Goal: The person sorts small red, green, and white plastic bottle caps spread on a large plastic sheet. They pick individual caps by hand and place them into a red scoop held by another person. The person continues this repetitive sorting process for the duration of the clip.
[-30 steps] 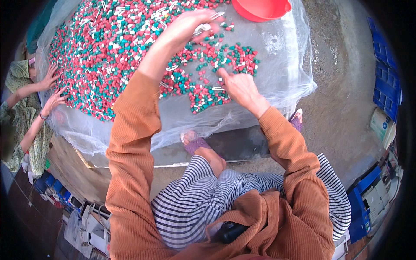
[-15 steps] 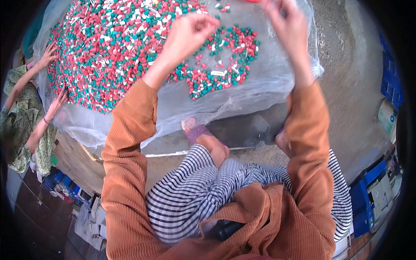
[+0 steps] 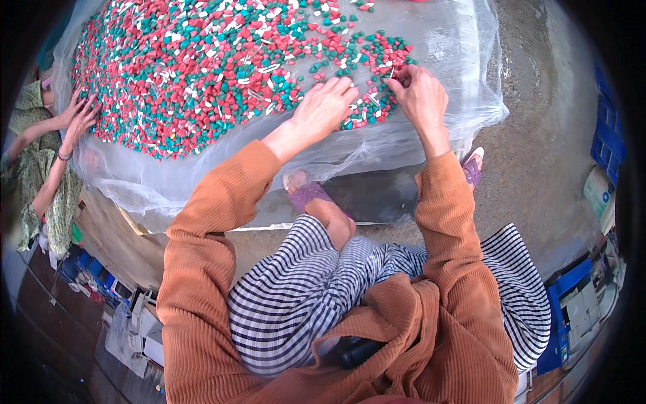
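A wide heap of small red, green and white pieces (image 3: 195,74) lies spread over a clear plastic sheet (image 3: 461,81). Their exact kind is too small to tell. My left hand (image 3: 321,111) rests palm down at the heap's near right edge, fingers stretched forward over the pieces. To its right, my right hand (image 3: 424,99) bends over a smaller patch of pieces (image 3: 369,108), thumb and forefinger pinched together. A thin pale sliver shows by those fingertips, but whether they hold it is unclear.
At the left, another person's hands (image 3: 79,118) touch the heap's edge. The sheet hangs over the near side, above my sandalled feet (image 3: 313,192). Blue crates (image 3: 607,124) stand at the far right, with a blue and white box (image 3: 582,303) lower down.
Both my hands have come down and closer to me, the left also rightward. The right hand has dropped from the far edge to the small patch. The other person's hands have drawn together.
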### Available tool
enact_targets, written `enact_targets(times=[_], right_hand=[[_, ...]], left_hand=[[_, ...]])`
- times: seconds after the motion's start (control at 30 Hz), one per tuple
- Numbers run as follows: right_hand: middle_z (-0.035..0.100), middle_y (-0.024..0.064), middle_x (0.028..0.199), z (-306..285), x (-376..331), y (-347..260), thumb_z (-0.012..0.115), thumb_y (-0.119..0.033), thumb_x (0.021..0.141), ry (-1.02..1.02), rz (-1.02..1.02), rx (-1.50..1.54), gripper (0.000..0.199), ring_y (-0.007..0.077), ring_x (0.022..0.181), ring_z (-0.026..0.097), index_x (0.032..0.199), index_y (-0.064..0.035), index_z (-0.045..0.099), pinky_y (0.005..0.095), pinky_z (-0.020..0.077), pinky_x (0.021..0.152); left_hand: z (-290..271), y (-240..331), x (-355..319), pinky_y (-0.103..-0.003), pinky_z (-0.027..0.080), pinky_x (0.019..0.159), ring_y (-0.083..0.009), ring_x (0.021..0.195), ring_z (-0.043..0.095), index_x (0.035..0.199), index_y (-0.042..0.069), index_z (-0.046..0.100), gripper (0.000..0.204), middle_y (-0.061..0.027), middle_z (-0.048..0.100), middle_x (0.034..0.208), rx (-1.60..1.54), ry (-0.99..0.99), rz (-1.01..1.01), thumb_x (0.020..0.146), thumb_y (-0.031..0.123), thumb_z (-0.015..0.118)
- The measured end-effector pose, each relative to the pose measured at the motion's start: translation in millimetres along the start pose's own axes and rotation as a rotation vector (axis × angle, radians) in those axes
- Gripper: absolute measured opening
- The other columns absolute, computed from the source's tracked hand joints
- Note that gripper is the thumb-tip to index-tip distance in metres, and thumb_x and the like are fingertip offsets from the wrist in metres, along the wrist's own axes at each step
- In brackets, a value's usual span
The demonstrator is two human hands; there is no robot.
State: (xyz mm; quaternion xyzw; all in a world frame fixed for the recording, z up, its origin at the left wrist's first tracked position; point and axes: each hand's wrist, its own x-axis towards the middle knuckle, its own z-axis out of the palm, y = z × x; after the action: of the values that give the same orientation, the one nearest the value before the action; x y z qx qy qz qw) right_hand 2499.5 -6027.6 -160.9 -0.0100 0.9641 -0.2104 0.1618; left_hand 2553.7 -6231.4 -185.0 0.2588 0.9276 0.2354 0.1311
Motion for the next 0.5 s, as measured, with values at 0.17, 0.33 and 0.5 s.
enact_targets(times=[0.17,0.33,0.5], right_hand=[[0.065,0.0095,0.089,20.6,7.9,4.4,0.073,-0.025,0.076,0.054,-0.105,-0.003,0.021,0.0324,0.080,0.065,0.085,-0.0084,0.065,0.0436,0.0508,0.068],[0.066,0.0078,0.087,-2.8,19.1,13.4,0.067,-0.026,0.076,-0.026,-0.093,0.002,0.019,0.0302,0.079,0.066,0.085,-0.0097,0.064,0.0431,0.0504,0.068],[0.067,0.0060,0.087,-8.1,23.1,13.2,0.070,-0.029,0.075,-0.044,-0.070,0.086,0.023,0.0289,0.080,0.065,0.086,-0.0101,0.064,0.0411,0.0503,0.069]], left_hand=[[7.0,8.2,-1.3,-0.039,0.049,0.081,-0.0229,0.100,0.054,0.092,0.006,0.057,0.023,-0.0049,0.051,0.100,0.136,-0.090,-0.021,0.075,0.014,0.071],[-10.7,-6.4,4.9,-0.040,0.050,0.077,-0.0278,0.095,0.058,0.098,0.007,0.057,0.021,-0.0096,0.056,0.102,-0.207,-0.213,-0.114,0.080,0.013,0.068],[-3.3,-0.8,28.9,-0.042,0.050,0.077,-0.0329,0.092,0.060,0.113,0.011,0.053,0.029,-0.0127,0.057,0.103,-0.520,-0.013,0.018,0.086,0.009,0.061]])
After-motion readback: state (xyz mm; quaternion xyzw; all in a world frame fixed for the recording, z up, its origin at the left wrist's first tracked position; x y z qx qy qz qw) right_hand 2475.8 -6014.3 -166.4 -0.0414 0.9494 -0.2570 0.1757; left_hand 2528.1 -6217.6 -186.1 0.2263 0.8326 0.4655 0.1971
